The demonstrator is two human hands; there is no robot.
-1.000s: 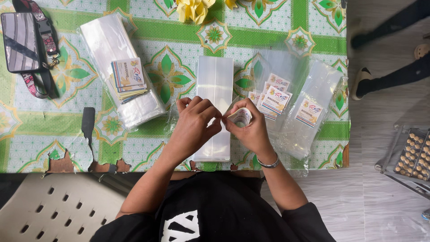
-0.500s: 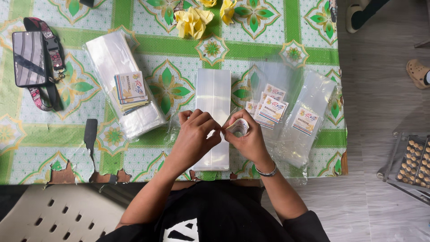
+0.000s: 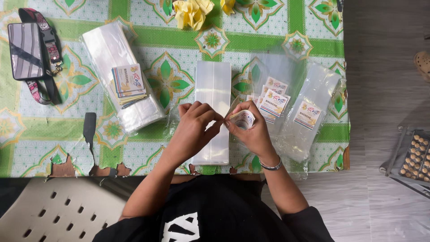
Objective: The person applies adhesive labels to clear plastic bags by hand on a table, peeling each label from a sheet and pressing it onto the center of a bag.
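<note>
Little has shifted since the earlier frame: both hands remain together over the clear bag (image 3: pixel 212 112). Right hand (image 3: pixel 251 132) is clamped on a tape roll (image 3: pixel 242 119); left hand (image 3: pixel 193 130) pinches its free end. Right of the bag, labelled bags (image 3: pixel 309 112) lie done; left, a bag stack (image 3: pixel 118 76) waits.

Tape roll (image 3: pixel 242 119) half hidden by right hand (image 3: pixel 253 132), tray (image 3: pixel 414 154) cut off (right edge), sandal (image 3: pixel 422 62) too
</note>
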